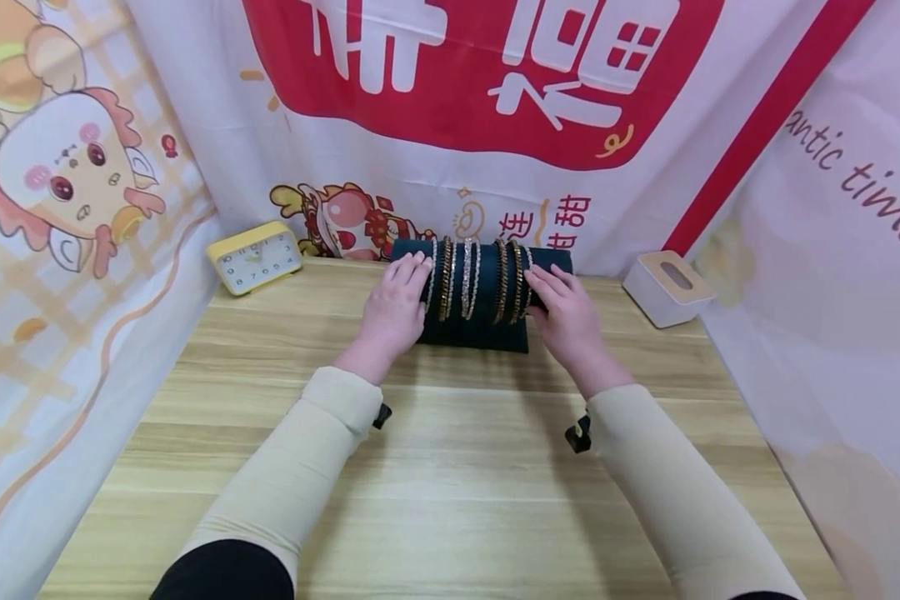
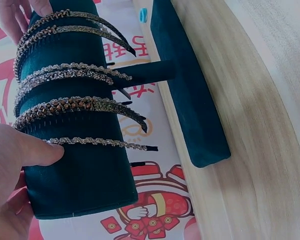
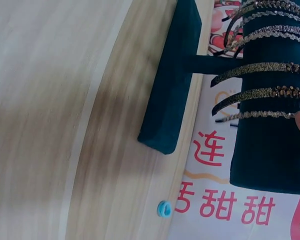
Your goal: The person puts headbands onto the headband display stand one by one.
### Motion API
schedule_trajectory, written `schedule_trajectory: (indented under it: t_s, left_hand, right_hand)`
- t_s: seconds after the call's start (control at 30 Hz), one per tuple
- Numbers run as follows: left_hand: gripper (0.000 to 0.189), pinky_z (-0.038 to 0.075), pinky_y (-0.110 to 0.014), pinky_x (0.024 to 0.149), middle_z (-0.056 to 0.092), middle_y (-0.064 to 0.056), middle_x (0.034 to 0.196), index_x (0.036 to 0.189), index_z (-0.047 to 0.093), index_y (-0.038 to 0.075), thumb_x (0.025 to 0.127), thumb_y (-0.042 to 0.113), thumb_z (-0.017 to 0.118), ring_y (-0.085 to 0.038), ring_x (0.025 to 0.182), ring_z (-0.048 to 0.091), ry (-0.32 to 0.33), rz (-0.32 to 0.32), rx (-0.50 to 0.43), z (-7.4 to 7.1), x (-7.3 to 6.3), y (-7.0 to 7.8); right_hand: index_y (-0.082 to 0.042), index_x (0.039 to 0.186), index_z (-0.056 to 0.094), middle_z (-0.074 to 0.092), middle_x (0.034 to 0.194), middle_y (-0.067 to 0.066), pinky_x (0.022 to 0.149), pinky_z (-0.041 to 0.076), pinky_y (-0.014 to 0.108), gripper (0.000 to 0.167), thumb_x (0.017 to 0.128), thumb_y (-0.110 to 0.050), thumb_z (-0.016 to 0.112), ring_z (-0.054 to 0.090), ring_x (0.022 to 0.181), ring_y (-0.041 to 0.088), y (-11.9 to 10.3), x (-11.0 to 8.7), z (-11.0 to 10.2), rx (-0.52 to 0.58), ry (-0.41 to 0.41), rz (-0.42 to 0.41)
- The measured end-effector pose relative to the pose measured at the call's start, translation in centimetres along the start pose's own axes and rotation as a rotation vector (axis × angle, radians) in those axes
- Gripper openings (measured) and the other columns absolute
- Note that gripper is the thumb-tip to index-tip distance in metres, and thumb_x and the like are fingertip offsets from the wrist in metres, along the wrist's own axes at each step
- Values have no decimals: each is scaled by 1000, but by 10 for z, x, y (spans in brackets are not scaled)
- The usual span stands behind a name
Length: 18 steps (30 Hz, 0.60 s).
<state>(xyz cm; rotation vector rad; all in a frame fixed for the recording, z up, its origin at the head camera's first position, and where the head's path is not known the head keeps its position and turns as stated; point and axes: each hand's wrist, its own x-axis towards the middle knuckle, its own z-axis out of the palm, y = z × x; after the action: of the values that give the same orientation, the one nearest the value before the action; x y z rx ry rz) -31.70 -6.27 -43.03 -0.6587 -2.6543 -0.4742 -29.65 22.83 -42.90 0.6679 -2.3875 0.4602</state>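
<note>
A dark green velvet headband display stand (image 1: 487, 335) stands at the back of the table, its horizontal roll (image 2: 85, 180) carried on a post above a flat base (image 3: 172, 90). Several beaded headbands (image 1: 468, 279) in silver and bronze tones arch over the roll. My left hand (image 1: 396, 304) grips the roll's left end, its thumb beside the outermost silver headband (image 2: 100, 143). At the right end my right hand (image 1: 568, 321) holds the roll likewise, with the thumb touching the outer silver headband (image 3: 265, 114). Some of the fingers on the far side are hidden.
A yellow alarm clock (image 1: 255, 258) stands at the back left, and a white tissue box (image 1: 667, 289) with a wood-look top at the back right. Printed cloths hang round the table (image 1: 465, 483). A small blue ring-shaped item (image 3: 164, 209) lies near the table's back edge.
</note>
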Motion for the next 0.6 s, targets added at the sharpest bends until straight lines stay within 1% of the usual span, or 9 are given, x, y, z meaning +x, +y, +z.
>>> schedule_trajectory:
  t_s: [0.37, 0.5, 0.6]
  left_hand:
    - [63, 28, -40, 115, 38, -14, 153, 147, 42, 5, 89, 4, 68, -31, 141, 31, -11, 3, 0, 4, 4, 2]
    - [64, 29, -41, 114, 37, -13, 154, 148, 42, 6, 89, 5, 68, -31, 142, 30, -30, -10, 2, 4, 5, 2]
    - [65, 30, -42, 114, 35, -13, 155, 149, 41, 6, 90, 6, 68, -30, 143, 29, -45, -12, -12, 4, 5, 1]
  right_hand:
    - [-2, 131, 63, 61, 132, 14, 111, 34, 47, 56, 78, 0, 82, 51, 126, 40, 3, 2, 0, -22, -6, -8]
    - [-5, 133, 62, 59, 136, 12, 112, 33, 46, 57, 79, -2, 82, 49, 128, 39, 3, 2, 0, -35, -57, 35]
    - [-10, 138, 59, 56, 141, 10, 113, 30, 46, 61, 81, -8, 81, 44, 132, 38, 2, 1, -3, -37, -109, 74]
